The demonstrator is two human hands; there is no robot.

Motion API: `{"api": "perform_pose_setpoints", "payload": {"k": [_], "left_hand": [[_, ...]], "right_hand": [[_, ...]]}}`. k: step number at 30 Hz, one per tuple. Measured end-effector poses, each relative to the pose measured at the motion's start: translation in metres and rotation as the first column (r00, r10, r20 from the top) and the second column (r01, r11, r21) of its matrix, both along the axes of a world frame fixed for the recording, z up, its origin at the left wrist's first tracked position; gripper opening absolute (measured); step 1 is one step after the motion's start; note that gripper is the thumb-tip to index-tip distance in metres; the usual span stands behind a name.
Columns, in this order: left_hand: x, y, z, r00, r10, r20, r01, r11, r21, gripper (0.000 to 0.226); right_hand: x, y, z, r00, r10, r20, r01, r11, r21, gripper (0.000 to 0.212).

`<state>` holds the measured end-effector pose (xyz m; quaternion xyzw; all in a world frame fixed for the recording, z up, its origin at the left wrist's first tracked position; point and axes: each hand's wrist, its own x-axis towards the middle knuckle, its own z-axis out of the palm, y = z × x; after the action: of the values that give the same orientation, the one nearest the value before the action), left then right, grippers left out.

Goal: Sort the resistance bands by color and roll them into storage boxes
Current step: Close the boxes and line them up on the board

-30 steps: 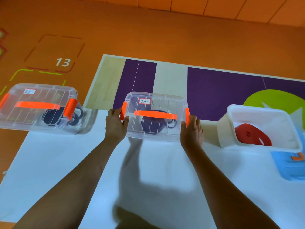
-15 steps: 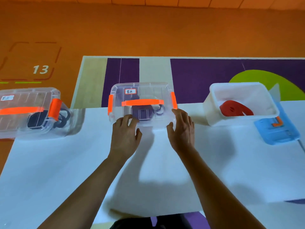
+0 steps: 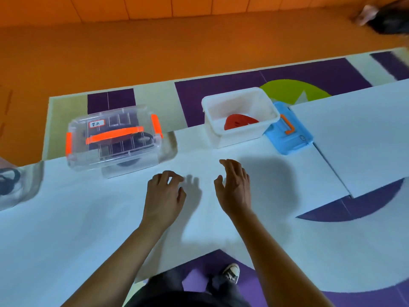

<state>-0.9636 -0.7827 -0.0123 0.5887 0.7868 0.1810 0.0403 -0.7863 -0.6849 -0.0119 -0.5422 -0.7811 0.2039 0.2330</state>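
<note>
Both hands hover low over the white counter [image 3: 88,218] in the middle of the frame, and neither one holds anything. The left hand [image 3: 164,191] has its fingers loosely bent, tips pointing down toward the surface. The right hand [image 3: 234,187] is flatter, fingers nearly straight, thumb out to the side. I cannot tell from here whether any fingertip touches the counter. Their shadows fall just beyond them.

Up and to the left of the hands sits the clear storage box [image 3: 112,151], lid on, at the far edge of the counter. The lid carries an orange handle [image 3: 115,135] across its top, orange latches at both ends and a small white label [image 3: 97,123] whose writing I cannot read. Through the plastic I make out a dark band [image 3: 145,138] coiled inside.

Right of centre, also at the far edge, stands the white bin [image 3: 239,138], open-topped, with a red band [image 3: 240,121] lying in its bottom. A blue lid [image 3: 290,136] lies flat just beside the bin on its right — close enough that I cannot say whether they touch.

At the left edge of the frame a second clear box [image 3: 20,191] is half cut off and blurred, with another dark band [image 3: 8,182] in it.

A second white panel [image 3: 365,134] lies angled at the right of the frame. Beyond the counter I see a purple mat [image 3: 221,89] and then orange floor [image 3: 132,52]. At the bottom — below the arms — a sneaker [image 3: 232,272] stands on purple matting.
</note>
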Motion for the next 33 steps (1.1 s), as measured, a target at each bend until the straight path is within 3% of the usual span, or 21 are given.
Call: {"api": "perform_pose_setpoints", "payload": {"k": [8, 13, 23, 29, 33], "left_hand": [[0.133, 0.033, -0.011, 0.994, -0.112, 0.003, 0.112, 0.993, -0.027, 0.027], [0.193, 0.050, -0.016, 0.988, -0.151, 0.042, 0.155, 0.978, -0.137, 0.027], [0.234, 0.150, -0.045, 0.959, -0.269, 0.087, 0.282, 0.919, -0.277, 0.032], [0.271, 0.246, -0.055, 0.914, -0.384, 0.130, 0.404, 0.831, -0.382, 0.057], [0.288, 0.296, -0.061, 0.921, -0.358, 0.151, 0.386, 0.797, -0.465, 0.065]], "right_hand": [[0.154, 0.020, -0.007, 0.996, -0.090, 0.017, 0.091, 0.994, -0.052, 0.043], [0.221, 0.033, -0.018, 0.988, -0.145, 0.061, 0.154, 0.973, -0.172, 0.042], [0.272, 0.101, -0.038, 0.975, -0.178, 0.135, 0.204, 0.955, -0.217, 0.039], [0.298, 0.132, -0.052, 0.965, -0.160, 0.208, 0.208, 0.950, -0.234, 0.037], [0.309, 0.140, -0.055, 0.964, -0.156, 0.217, 0.218, 0.928, -0.301, 0.038]]}}
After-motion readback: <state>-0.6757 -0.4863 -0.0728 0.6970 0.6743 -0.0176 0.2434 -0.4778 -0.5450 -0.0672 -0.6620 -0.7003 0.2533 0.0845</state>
